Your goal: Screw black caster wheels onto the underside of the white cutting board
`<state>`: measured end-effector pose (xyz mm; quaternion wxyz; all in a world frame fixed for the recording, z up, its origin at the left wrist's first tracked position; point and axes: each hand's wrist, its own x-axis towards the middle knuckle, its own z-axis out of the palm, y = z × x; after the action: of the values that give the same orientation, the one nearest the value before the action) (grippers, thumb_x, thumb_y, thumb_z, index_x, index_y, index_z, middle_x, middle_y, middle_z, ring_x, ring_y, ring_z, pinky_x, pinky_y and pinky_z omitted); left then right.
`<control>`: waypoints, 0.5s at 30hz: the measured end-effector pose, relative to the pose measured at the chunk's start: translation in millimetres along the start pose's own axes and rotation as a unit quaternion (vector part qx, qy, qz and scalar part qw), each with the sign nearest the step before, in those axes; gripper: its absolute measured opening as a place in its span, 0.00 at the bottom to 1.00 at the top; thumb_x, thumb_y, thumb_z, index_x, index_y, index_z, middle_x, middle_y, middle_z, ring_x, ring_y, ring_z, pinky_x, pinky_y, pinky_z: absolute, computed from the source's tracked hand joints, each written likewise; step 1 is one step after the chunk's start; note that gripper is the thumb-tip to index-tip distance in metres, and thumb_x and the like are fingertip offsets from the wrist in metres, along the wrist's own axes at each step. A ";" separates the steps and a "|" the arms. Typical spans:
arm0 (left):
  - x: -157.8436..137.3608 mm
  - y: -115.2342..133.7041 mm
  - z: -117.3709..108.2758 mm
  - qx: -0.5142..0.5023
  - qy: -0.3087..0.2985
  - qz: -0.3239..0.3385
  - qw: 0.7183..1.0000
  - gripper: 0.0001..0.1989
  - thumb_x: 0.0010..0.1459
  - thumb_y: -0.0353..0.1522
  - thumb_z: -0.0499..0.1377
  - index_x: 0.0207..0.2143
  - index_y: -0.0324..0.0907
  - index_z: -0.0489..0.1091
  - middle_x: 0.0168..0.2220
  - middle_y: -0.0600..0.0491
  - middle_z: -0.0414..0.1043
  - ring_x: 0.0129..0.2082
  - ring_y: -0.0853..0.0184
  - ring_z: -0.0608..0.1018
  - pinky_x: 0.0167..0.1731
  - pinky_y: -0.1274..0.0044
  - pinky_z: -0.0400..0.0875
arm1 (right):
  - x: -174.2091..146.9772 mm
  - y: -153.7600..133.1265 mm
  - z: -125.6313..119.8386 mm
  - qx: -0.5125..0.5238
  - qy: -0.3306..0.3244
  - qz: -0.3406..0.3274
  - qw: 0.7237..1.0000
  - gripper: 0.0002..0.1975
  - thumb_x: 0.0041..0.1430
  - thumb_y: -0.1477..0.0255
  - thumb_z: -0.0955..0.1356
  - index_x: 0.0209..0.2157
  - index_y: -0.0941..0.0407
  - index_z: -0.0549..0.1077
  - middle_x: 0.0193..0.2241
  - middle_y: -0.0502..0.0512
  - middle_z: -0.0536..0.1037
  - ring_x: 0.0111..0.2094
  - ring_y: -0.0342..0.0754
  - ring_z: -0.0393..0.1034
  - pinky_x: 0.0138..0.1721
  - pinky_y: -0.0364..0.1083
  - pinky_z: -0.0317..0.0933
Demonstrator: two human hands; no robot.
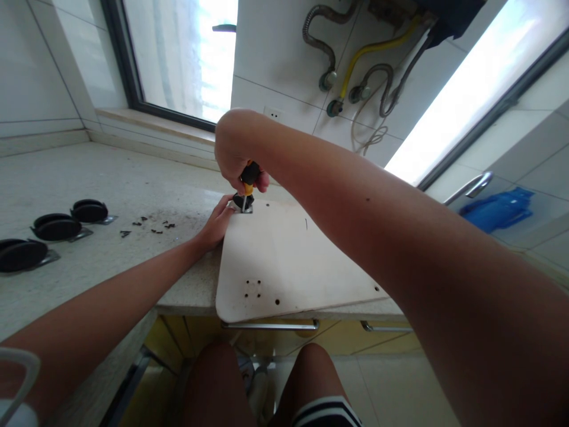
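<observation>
My right hand [233,145] is closed round the black and yellow handle of a screwdriver [250,174], which points down. Its shaft meets the metal plate of a caster wheel [243,201] at the far left corner of a white board [284,255]. At that same corner, my left hand [217,222] holds the caster from the left side, its fingertips partly hidden. Four-hole and single-hole marks show in the board's near left corner. My right forearm covers the board's right part.
Several loose screws [156,230] lie amid dark crumbs on the speckled countertop [133,172]. Further left sit three black casters [57,227]. Drawer handles [271,325] jut out below the counter's front edge. A faucet [475,185] and a blue cloth-like item [498,209] are at right.
</observation>
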<state>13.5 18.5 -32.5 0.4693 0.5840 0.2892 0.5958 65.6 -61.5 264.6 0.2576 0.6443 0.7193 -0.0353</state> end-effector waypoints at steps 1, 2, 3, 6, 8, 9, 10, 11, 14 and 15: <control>-0.2 0.3 0.2 0.001 0.001 -0.001 1.000 0.20 0.67 0.47 0.64 0.53 0.45 0.76 0.51 0.46 0.82 0.49 0.53 0.82 0.49 0.61 0.79 | 1.2 0.4 -0.4 -0.022 -0.014 0.005 1.000 0.09 0.71 0.72 0.76 0.48 0.63 0.82 0.49 0.56 0.86 0.53 0.54 0.83 0.56 0.55 0.81; -0.4 0.7 0.4 0.004 0.002 -0.001 1.000 0.20 0.67 0.47 0.64 0.53 0.45 0.76 0.51 0.46 0.82 0.49 0.53 0.81 0.49 0.61 0.79 | 2.4 0.7 -0.7 -0.050 -0.030 0.013 0.998 0.12 0.73 0.68 0.75 0.51 0.61 0.81 0.51 0.56 0.85 0.53 0.54 0.83 0.55 0.56 0.81; -0.5 1.2 0.6 0.007 0.004 -0.002 1.000 0.20 0.67 0.47 0.64 0.53 0.45 0.76 0.51 0.46 0.82 0.49 0.53 0.81 0.49 0.61 0.79 | 3.6 1.1 -1.1 -0.075 -0.045 0.018 0.996 0.15 0.74 0.64 0.74 0.53 0.60 0.80 0.53 0.56 0.83 0.53 0.54 0.82 0.55 0.56 0.80; -0.5 2.5 0.9 0.017 0.011 -0.003 1.000 0.20 0.65 0.47 0.65 0.52 0.45 0.77 0.51 0.46 0.82 0.49 0.53 0.81 0.48 0.61 0.78 | 6.3 2.4 -1.6 -0.104 -0.059 0.005 0.993 0.19 0.75 0.60 0.73 0.56 0.59 0.79 0.54 0.57 0.82 0.53 0.55 0.81 0.55 0.56 0.79; -0.5 3.3 1.1 0.022 0.014 -0.006 1.000 0.20 0.64 0.47 0.64 0.52 0.45 0.77 0.51 0.46 0.82 0.48 0.53 0.80 0.48 0.61 0.78 | 7.2 3.7 -1.5 -0.115 -0.060 -0.002 0.991 0.19 0.75 0.59 0.73 0.56 0.59 0.79 0.54 0.57 0.82 0.53 0.55 0.80 0.55 0.56 0.79; -0.5 3.7 1.1 0.024 0.014 -0.008 1.000 0.20 0.64 0.46 0.64 0.52 0.45 0.77 0.52 0.46 0.82 0.48 0.52 0.80 0.48 0.61 0.77 | 7.4 4.4 -1.4 -0.120 -0.059 -0.005 0.991 0.19 0.75 0.59 0.73 0.56 0.59 0.79 0.54 0.57 0.82 0.53 0.55 0.80 0.55 0.56 0.79; -0.6 4.1 1.1 0.025 0.015 -0.010 1.000 0.20 0.64 0.46 0.64 0.52 0.46 0.77 0.52 0.47 0.82 0.49 0.52 0.80 0.47 0.61 0.77 | 7.6 5.2 -1.3 -0.124 -0.057 -0.007 0.991 0.20 0.75 0.59 0.73 0.56 0.59 0.79 0.55 0.57 0.82 0.54 0.55 0.80 0.55 0.56 0.79; -0.7 4.4 1.1 0.027 0.015 -0.011 0.999 0.19 0.64 0.46 0.63 0.52 0.46 0.77 0.52 0.47 0.82 0.49 0.52 0.80 0.47 0.61 0.77 | 7.8 5.9 -1.2 -0.127 -0.056 -0.010 0.990 0.20 0.75 0.59 0.73 0.57 0.59 0.79 0.55 0.57 0.82 0.54 0.55 0.80 0.55 0.56 0.79; -1.0 4.7 1.0 0.031 0.015 -0.010 0.999 0.19 0.63 0.46 0.63 0.51 0.46 0.77 0.53 0.47 0.82 0.50 0.51 0.79 0.48 0.61 0.76 | 8.5 7.5 -1.5 -0.132 -0.052 -0.016 0.990 0.19 0.75 0.59 0.73 0.56 0.59 0.79 0.55 0.58 0.82 0.54 0.55 0.80 0.56 0.57 0.79; -1.0 4.5 0.8 0.032 0.016 -0.010 0.999 0.19 0.63 0.46 0.63 0.51 0.46 0.77 0.53 0.47 0.82 0.50 0.51 0.79 0.48 0.61 0.76 | 8.9 7.7 -1.7 -0.132 -0.052 -0.018 0.990 0.19 0.75 0.59 0.73 0.56 0.59 0.79 0.55 0.58 0.82 0.54 0.55 0.80 0.56 0.57 0.79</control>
<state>13.2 15.6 -28.7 0.4513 0.5863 0.3217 0.5908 72.0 -51.5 264.6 0.3772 0.5889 0.7144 0.0217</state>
